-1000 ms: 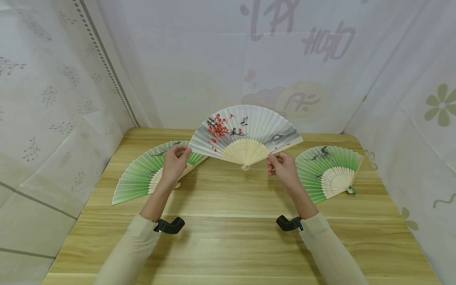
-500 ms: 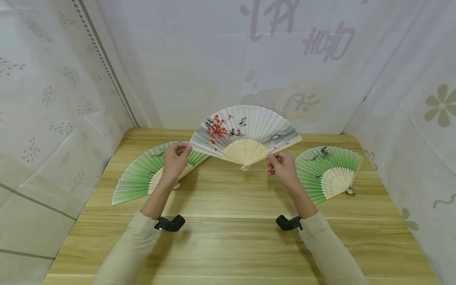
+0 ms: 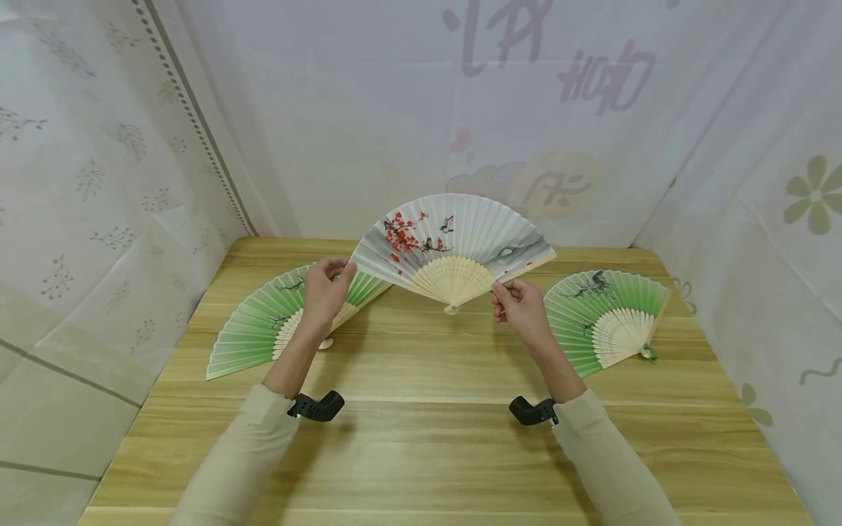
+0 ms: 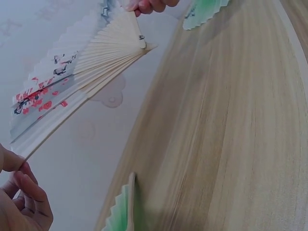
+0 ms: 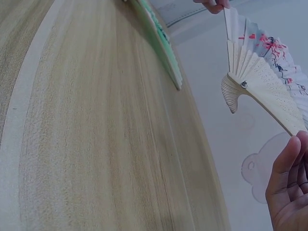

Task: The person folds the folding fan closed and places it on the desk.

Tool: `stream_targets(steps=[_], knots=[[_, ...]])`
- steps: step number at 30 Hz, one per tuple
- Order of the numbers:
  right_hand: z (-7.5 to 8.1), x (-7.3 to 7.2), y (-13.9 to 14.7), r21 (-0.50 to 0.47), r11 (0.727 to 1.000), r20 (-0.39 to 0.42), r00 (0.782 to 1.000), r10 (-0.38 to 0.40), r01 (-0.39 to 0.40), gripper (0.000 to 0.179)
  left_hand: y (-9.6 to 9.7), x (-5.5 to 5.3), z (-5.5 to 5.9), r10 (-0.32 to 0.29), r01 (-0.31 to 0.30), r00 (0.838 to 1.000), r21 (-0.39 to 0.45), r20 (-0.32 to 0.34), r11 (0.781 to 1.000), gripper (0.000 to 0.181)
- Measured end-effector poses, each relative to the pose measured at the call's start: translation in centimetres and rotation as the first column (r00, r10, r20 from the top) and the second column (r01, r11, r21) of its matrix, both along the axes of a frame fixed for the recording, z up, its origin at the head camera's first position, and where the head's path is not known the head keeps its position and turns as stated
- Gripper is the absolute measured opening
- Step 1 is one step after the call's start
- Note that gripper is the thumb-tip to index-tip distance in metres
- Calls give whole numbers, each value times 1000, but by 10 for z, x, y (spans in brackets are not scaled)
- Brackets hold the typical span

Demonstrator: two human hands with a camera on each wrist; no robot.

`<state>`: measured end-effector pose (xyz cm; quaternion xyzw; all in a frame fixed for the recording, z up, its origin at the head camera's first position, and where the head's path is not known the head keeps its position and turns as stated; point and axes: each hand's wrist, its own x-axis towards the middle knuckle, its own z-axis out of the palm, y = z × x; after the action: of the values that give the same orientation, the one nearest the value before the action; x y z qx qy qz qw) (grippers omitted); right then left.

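Pale printed cloths hang around you: a leaf-patterned cloth (image 3: 118, 146) on the left, a lettered cloth (image 3: 368, 95) at the far side and a flower-printed cloth (image 3: 776, 292) on the right, enclosing a wood-grained table (image 3: 408, 453).

At the left of the table lies a green-and-white pleated folding fan with pale slatted ribs (image 3: 253, 329), spread open and partly hidden behind your left hand (image 3: 325, 292). That hand pinches the left outer corner of a white pleated folding fan with red blossoms and pale ribs (image 3: 454, 248). You have this white fan spread in the air above the far middle of the table, its pivot (image 5: 244, 84) toward you. Your right hand (image 3: 522, 310) pinches its right outer rib, thumb against curled fingers. Beyond it, at the right, lies a smaller-looking green pleated folding fan with a dark painted design (image 3: 608, 314), also open, a green cord (image 3: 648, 351) at its base.

Both holds look light, so a slip on either side could let the white fan swing or fold. Pulling your hands apart could strain the pleats or pivot; lowering it off to the left could catch the green-and-white fan.
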<state>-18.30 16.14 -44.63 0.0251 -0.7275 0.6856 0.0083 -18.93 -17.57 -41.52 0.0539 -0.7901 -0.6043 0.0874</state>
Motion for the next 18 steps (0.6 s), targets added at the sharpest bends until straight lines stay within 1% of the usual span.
stream_targets(steps=[11, 18], knots=[[0, -1, -2, 7, 1000, -7, 1000, 1, -1, 22, 1, -4, 3, -3, 4, 1000, 34, -18, 999, 27], [0, -2, -2, 34, 999, -19, 1000, 6, -5, 25, 3, -8, 4, 2, -2, 1000, 10, -28, 1000, 25]])
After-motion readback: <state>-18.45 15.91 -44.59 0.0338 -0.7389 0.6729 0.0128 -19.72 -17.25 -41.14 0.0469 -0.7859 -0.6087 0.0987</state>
